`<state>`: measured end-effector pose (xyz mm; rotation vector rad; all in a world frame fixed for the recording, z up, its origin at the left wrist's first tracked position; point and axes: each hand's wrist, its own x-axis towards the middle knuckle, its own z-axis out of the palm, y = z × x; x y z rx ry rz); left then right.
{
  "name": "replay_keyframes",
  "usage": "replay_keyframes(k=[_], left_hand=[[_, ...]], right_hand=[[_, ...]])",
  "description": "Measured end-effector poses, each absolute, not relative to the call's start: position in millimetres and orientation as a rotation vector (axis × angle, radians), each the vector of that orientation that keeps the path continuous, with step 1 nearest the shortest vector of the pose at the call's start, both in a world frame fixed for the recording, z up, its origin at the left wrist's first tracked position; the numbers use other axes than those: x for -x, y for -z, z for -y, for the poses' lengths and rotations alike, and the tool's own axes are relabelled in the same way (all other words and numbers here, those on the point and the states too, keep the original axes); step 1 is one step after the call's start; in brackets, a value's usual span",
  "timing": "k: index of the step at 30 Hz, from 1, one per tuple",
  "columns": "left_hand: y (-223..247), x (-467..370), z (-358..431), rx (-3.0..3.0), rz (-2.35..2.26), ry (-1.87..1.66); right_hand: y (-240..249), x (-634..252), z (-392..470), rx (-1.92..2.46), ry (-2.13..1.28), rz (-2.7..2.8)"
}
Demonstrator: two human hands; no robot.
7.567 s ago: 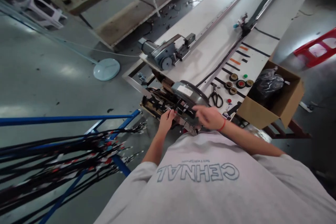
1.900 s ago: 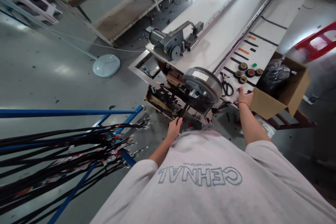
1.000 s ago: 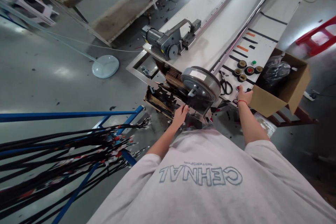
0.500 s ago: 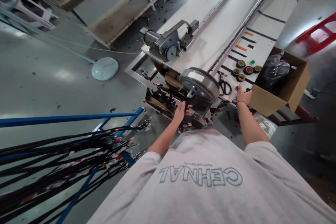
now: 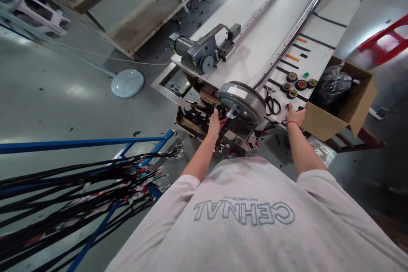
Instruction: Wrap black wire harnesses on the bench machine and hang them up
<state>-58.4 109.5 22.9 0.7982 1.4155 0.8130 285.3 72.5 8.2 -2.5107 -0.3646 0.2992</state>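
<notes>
My left hand (image 5: 216, 123) is at the near end of the bench, just left of the big round grey wheel (image 5: 242, 98), beside a white-tipped connector (image 5: 232, 113) on a dark cable. Its thumb points up; what its partly hidden fingers hold cannot be made out. On the right, my right hand (image 5: 295, 115) rests at the edge of the white board (image 5: 321, 36), its fingers round something small, partly red, too small to name. Black scissors (image 5: 273, 105) lie between the wheel and that hand. Above it sit several tape rolls (image 5: 301, 85).
A motor unit (image 5: 204, 53) is mounted on the bench's left side. An open cardboard box (image 5: 342, 106) stands at the right. Black cable bundles (image 5: 105, 178) hang over a blue rack (image 5: 95, 143) at the lower left. A red stool (image 5: 385, 42) is farther right.
My left hand has moved up and slightly left, away from the connector's cable below the wheel. The dark cable along the bench has shifted a little. My right hand has hardly moved.
</notes>
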Motion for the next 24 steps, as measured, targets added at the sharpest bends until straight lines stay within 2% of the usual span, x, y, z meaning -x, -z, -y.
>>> replay_keyframes(k=[5, 10, 24], left_hand=[[-19, 102, -47, -1.377, -1.186, -0.514], [-21, 151, 5, -1.527, -1.385, -0.503], [-50, 116, -14, -1.548, -1.466, -0.621]], right_hand=[[-10, -286, -72, 2.519, -0.297, 0.389], [-11, -286, -73, 2.533, -0.304, 0.379], [-13, -286, -73, 2.510, -0.328, 0.388]])
